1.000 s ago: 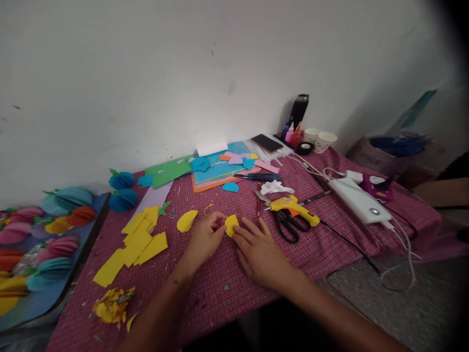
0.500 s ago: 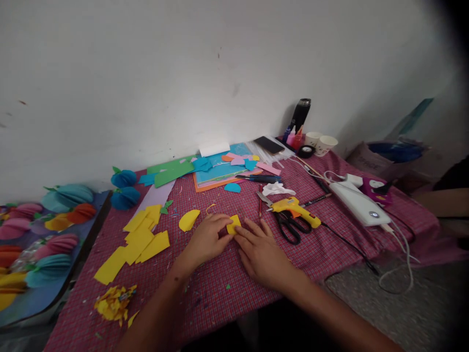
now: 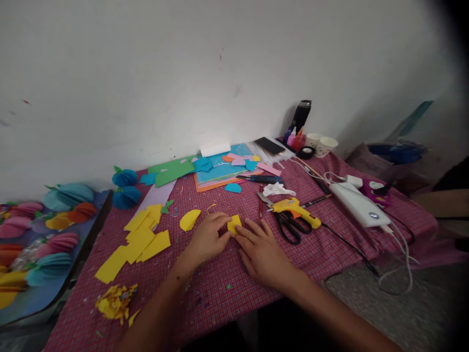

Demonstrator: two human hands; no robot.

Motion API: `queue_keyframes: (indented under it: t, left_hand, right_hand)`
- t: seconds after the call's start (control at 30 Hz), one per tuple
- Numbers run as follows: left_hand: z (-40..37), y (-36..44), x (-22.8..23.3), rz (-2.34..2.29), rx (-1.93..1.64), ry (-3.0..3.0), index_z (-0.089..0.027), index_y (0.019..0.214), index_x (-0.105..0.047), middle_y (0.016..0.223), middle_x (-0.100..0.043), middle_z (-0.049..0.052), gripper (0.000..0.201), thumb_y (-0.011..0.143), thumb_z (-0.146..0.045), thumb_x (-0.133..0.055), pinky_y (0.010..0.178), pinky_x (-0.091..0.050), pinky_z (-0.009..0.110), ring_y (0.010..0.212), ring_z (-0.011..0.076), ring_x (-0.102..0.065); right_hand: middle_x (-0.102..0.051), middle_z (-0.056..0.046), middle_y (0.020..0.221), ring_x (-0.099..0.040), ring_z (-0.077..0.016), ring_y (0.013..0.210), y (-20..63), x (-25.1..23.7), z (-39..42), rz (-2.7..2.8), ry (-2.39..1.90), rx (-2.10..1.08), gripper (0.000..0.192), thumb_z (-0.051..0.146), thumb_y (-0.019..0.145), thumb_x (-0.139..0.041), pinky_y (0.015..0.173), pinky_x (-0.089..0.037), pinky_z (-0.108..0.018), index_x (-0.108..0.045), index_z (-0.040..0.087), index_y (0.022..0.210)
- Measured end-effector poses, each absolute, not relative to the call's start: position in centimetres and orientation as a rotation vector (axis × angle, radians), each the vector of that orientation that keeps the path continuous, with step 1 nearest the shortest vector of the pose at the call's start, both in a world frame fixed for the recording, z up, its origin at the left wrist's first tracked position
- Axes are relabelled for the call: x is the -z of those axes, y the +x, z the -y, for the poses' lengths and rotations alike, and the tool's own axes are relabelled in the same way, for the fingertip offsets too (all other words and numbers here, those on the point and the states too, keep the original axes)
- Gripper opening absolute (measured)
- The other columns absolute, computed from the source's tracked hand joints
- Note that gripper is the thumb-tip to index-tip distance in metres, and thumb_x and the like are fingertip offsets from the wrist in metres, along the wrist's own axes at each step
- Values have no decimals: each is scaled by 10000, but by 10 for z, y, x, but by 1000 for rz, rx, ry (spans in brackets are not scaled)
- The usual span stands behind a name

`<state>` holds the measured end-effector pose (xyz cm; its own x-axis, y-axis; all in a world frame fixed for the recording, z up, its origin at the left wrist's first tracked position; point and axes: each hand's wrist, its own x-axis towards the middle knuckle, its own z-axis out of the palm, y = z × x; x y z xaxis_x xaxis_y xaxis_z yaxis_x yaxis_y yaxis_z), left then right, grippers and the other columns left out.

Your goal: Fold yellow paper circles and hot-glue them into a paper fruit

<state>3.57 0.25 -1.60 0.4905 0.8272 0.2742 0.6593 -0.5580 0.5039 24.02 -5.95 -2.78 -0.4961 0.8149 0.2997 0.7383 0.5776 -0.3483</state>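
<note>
Head view: the small yellow paper piece [image 3: 233, 223] sat between the hands, on or just above the table [image 3: 205, 305], right of a yellow half-disc [image 3: 189, 220]. Steadying it from both edges with light, even pressure seemed best, to prevent creasing. Left hand [image 3: 209, 238]: partly curled, thumb and forefinger apart at the left edge; a pinch could not be confirmed. Right hand [image 3: 262, 249]: open, fingers spread, fingertips touching the lower right edge

No lettering, brand or number can be read. Small marks on the black bottle [image 3: 301, 117] and paper cups [image 3: 325, 146], near the tabletop's [image 3: 216, 288] far edge, are too blurred to make out.
</note>
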Motion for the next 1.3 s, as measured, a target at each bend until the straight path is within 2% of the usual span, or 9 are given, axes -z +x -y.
queue_keyframes:
  t: [0.1,0.17,0.23,0.43,0.6,0.93,1.13,1.3]
  left_hand:
    - [-4,35,19,-1372,-780,2351,-218,1130,-664,1131,-677,59,346,809,-112,-592,978,-495,406,1078,222,-617]
    - [-4,35,20,-1432,-781,2381,-211,1128,-668,1091,-662,69,355,803,-105,-575,990,-482,419,1095,238,-599]
    - [-3,36,19,-1480,-736,2434,-211,1112,-680,1053,-638,78,338,803,-122,-577,978,-477,429,1085,255,-585]
    - [2,44,17,-1533,-616,2529,-227,1074,-689,985,-584,77,276,824,-183,-581,870,-475,417,977,257,-567]
    - [3,47,17,-1516,-634,2562,-228,1091,-672,999,-568,81,265,834,-283,-637,888,-466,440,994,275,-549]
    - [1,47,19,-1429,-576,2585,-206,1197,-661,1063,-571,98,363,846,-298,-632,956,-447,466,1029,281,-535]
    - [2,46,22,-1410,-572,2594,-228,1261,-644,1080,-567,96,410,859,-304,-618,941,-442,460,1031,280,-532]
    - [1,45,22,-1441,-594,2573,-228,1269,-626,1092,-569,95,409,871,-320,-613,949,-443,457,1050,281,-532]
  right_hand:
    - [-644,-74,1334,-495,-294,1294,243,29,60,2275,-1207,-203,368,158,912,-537,1135,-298,-570,-636,219,1262]
    - [-691,-95,1175,-570,-267,1131,244,30,60,2191,-1219,-178,286,134,896,-553,1052,-391,-501,-673,185,1150]
    - [-694,-92,1027,-586,-248,985,246,32,61,2135,-1255,-163,206,127,887,-561,934,-441,-447,-687,169,1045]
    - [-623,-58,808,-541,-205,803,246,33,65,2184,-1233,-200,92,143,860,-555,771,-413,-356,-635,172,824]
    - [-606,-49,788,-517,-196,784,243,32,65,2261,-1245,-218,110,166,860,-532,762,-392,-343,-605,182,779]
    - [-601,-51,761,-521,-191,764,247,34,67,2189,-1346,-199,111,155,823,-537,729,-373,-333,-615,175,747]
    - [-577,-20,709,-496,-175,723,248,34,68,2381,-1159,-246,123,163,782,-552,748,-377,-339,-561,197,664]
    - [-588,-18,716,-507,-173,723,248,32,67,2399,-1121,-285,116,155,777,-541,729,-377,-334,-564,199,673]
